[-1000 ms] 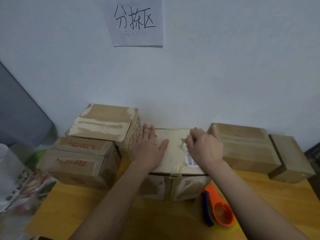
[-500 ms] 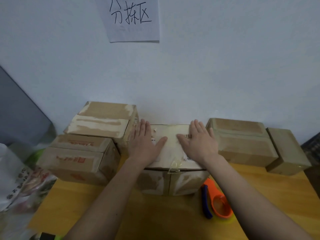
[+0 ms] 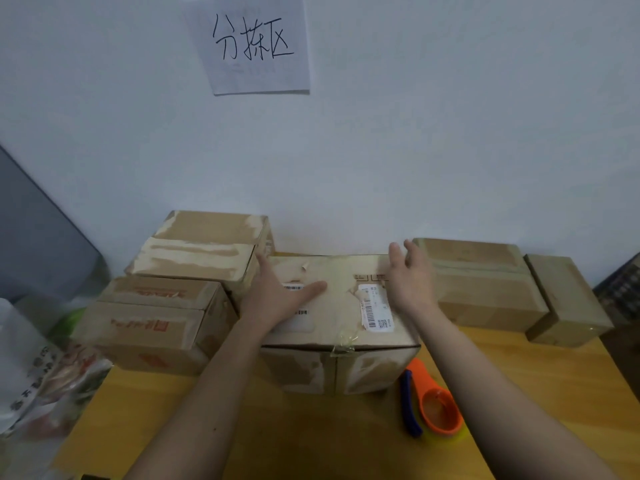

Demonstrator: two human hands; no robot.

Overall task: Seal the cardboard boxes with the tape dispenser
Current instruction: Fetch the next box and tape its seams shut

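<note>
At the far left edge of the frame a plastic bag (image 3: 31, 368) is slumping beside the wooden table (image 3: 311, 438); what it holds is too blurred to make out. Right of it, at left centre, two cardboard boxes are sitting together: the front left box (image 3: 152, 327) with red print, and the rear left box (image 3: 204, 251) just behind it. Both are showing closed flaps with pale strips along the tops, so they are probably taped already.

In the middle of the frame the centre box (image 3: 343, 306) is lying with its flaps down, and a scrap of clear tape is showing at its front edge. The left hand (image 3: 277, 299) is pressing flat on its top, fingers straight and spread, gripping nothing. The right hand (image 3: 410, 278) is hovering at the box's right edge, fingers loose and apart, holding nothing; whether it is touching the cardboard I cannot tell.

At lower right the orange and blue tape dispenser (image 3: 433, 403) is lying on the table just beside the centre box, untouched by either hand. Further right, the large right box (image 3: 485, 285) and the small right box (image 3: 568, 303) are standing closed against the wall.

No box is showing its contents. By my reading the centre box is closed but may be needing fuller taping; whether the right pair is sealed is unclear.
</note>
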